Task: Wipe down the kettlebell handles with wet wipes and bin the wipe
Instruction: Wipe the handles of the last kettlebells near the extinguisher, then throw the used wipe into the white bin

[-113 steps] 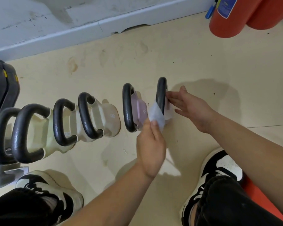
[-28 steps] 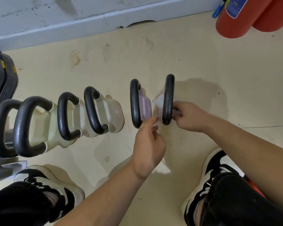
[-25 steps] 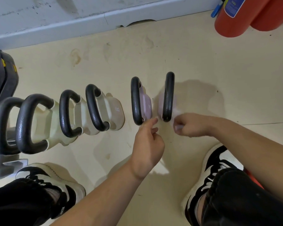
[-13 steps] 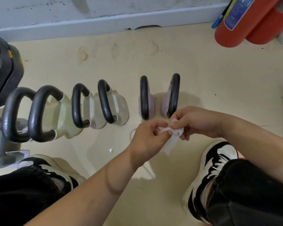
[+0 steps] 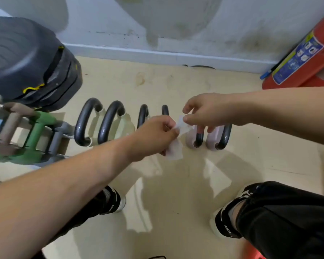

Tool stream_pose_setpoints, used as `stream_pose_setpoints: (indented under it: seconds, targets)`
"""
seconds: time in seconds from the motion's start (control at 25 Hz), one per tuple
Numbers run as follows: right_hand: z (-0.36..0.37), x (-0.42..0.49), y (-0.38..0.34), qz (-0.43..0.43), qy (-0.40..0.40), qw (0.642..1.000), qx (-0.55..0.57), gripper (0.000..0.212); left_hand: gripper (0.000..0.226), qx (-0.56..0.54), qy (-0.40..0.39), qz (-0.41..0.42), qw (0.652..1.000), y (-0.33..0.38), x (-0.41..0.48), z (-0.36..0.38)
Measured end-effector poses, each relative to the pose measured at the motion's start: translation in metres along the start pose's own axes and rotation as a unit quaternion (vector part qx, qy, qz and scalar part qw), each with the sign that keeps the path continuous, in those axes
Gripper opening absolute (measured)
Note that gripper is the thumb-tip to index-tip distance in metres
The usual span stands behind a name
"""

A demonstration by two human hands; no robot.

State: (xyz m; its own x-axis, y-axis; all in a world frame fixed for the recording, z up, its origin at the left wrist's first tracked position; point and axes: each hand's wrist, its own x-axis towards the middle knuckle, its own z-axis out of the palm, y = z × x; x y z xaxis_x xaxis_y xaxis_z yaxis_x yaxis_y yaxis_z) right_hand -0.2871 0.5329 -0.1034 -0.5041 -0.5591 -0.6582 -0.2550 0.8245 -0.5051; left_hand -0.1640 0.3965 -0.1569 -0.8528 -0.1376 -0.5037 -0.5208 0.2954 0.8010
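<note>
A row of several kettlebells with black handles stands on the beige floor. Two cream ones (image 5: 108,126) are at the left, and two pale pink ones (image 5: 216,136) are at the right. A white wet wipe (image 5: 176,144) hangs above the floor in front of the pink kettlebells. My left hand (image 5: 157,135) pinches its upper left part. My right hand (image 5: 208,111) pinches its top right corner. Both hands are above the kettlebells and touch none of them. The middle kettlebells are partly hidden behind my hands.
A rack with green and beige dumbbells (image 5: 36,135) and a stack of black weight plates (image 5: 26,60) stand at the left. A red fire extinguisher (image 5: 307,58) leans at the back right by the wall. My two shoes (image 5: 224,221) are on the floor below.
The hands left the rightmost kettlebell handle, and both took hold of the wipe. The view has risen and swung left, so the dumbbell rack now shows.
</note>
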Motion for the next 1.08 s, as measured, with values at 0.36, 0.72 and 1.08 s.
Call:
stream_pose_setpoints:
  seconds: [0.36,0.72,1.08]
  targets:
    - [0.054,0.018,-0.114,-0.098,-0.038,0.976,0.189,0.012,0.022,0.058,0.100,-0.008,0.993,-0.003,-0.100,-0.142]
    - [0.050,0.031,-0.204,-0.082,0.100,0.891,0.436,0.032,0.041,0.069,0.183,0.074,0.978,0.035,-0.124,-0.202]
    - [0.081,0.023,-0.286,-0.134,0.041,0.884,0.446,0.029,0.031,0.074,0.333,0.075,0.937,0.009,-0.171,-0.263]
